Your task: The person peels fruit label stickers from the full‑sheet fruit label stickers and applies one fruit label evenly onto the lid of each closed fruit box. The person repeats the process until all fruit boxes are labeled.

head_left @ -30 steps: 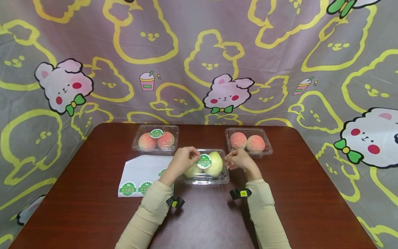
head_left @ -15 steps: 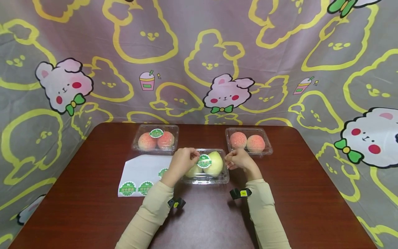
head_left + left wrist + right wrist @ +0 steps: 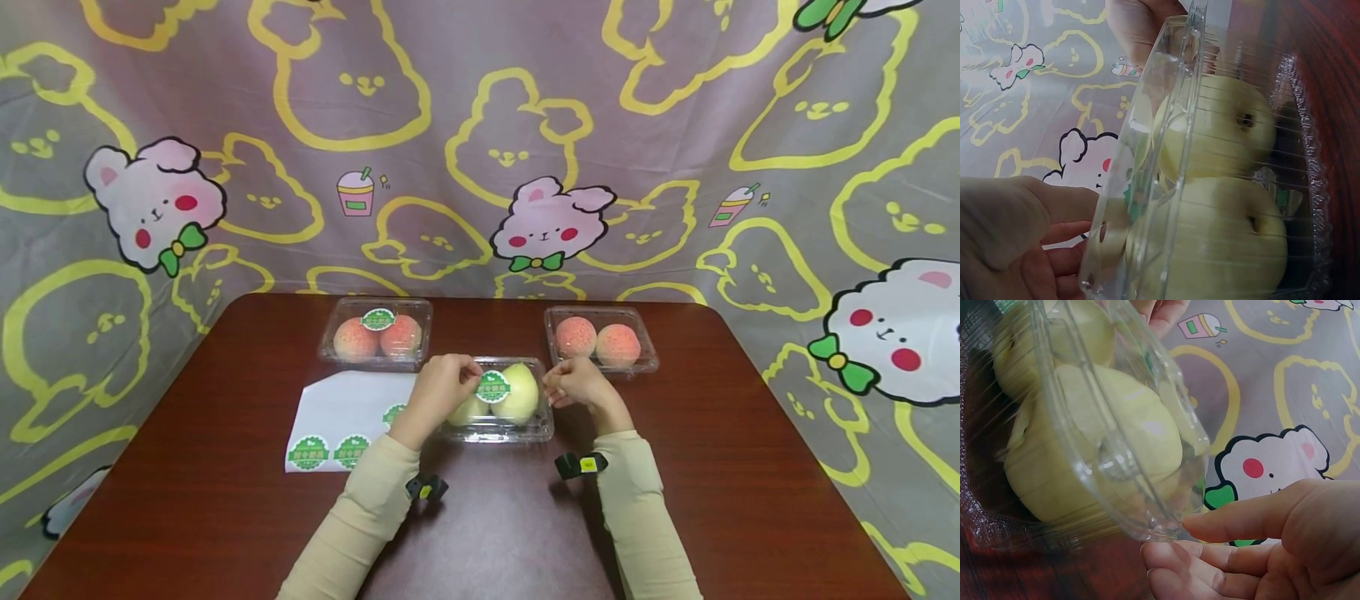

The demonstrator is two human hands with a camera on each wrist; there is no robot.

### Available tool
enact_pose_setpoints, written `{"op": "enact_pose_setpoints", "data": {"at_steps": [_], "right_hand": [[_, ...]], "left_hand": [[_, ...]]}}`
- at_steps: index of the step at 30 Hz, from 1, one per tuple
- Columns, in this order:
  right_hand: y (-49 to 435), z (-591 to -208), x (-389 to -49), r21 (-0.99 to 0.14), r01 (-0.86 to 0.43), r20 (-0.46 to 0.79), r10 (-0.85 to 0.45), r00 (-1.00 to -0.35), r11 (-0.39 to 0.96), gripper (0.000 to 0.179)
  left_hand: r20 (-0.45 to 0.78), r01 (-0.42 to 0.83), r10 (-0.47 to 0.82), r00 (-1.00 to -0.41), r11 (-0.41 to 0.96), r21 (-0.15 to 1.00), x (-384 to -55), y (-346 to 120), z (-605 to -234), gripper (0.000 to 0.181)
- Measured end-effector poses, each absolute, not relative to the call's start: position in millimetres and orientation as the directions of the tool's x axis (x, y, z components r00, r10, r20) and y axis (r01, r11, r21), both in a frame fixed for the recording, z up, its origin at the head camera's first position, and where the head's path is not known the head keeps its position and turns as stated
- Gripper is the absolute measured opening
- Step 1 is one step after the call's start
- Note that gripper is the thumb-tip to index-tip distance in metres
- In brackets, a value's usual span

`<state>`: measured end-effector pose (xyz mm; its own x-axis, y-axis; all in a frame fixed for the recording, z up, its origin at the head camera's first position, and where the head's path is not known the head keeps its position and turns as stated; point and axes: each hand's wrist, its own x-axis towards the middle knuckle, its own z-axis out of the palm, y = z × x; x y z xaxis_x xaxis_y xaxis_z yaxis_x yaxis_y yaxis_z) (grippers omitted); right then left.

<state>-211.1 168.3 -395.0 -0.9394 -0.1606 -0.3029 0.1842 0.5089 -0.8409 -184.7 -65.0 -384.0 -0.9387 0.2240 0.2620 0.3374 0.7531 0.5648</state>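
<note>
A clear plastic fruit box (image 3: pixel 495 433) holding two pale yellow-green pears (image 3: pixel 517 396) stands at mid-table. On its lid is a round green-and-white sticker (image 3: pixel 492 387). My left hand (image 3: pixel 441 392) bends over the box's left part, thumb and fingertips pinching at the sticker's upper left edge. In the left wrist view, that hand's fingertips (image 3: pixel 1094 228) meet the lid, partly hidden behind the clear plastic. My right hand (image 3: pixel 581 390) is at the box's right side; the right wrist view shows its thumb and fingers (image 3: pixel 1222 522) pinching the lid's corner.
Behind, at left, a clear box with two peaches (image 3: pixel 356 338) bears a similar sticker (image 3: pixel 378 319). Another box of peaches (image 3: pixel 618 343), with no sticker showing, stands at the back right. A white sticker sheet (image 3: pixel 337 408) lies left of the pear box, partly under the left forearm.
My left wrist has shifted very slightly to the right. The right hand, the pear box and the sticker stay where they were.
</note>
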Motion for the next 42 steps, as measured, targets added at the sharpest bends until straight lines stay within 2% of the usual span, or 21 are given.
{"op": "enact_pose_setpoints", "data": {"at_steps": [8,16,33,42], "right_hand": [[168.8,-396.5,-212.6,-0.843,0.183,-0.301,-0.162,-0.940,0.505,0.022],[169.1,-398.1,-213.4,-0.847,0.174,-0.294,-0.170,-0.941,0.502,0.023],[169.3,-397.0,-212.7,-0.843,0.182,-0.302,-0.164,-0.939,0.506,0.021],[169.3,-396.3,-212.4,-0.844,0.191,-0.312,-0.171,-0.934,0.501,0.021]], "left_hand": [[0.260,0.342,0.233,-0.937,0.761,0.552,-185.8,-65.1,-383.5,0.006],[0.285,0.364,0.251,-0.925,0.801,0.476,-185.5,-65.7,-385.0,0.009],[0.262,0.338,0.237,-0.935,0.820,0.463,-183.2,-64.8,-383.7,0.012],[0.316,0.364,0.237,-0.919,0.820,0.441,-184.6,-68.5,-383.2,0.011]]}}
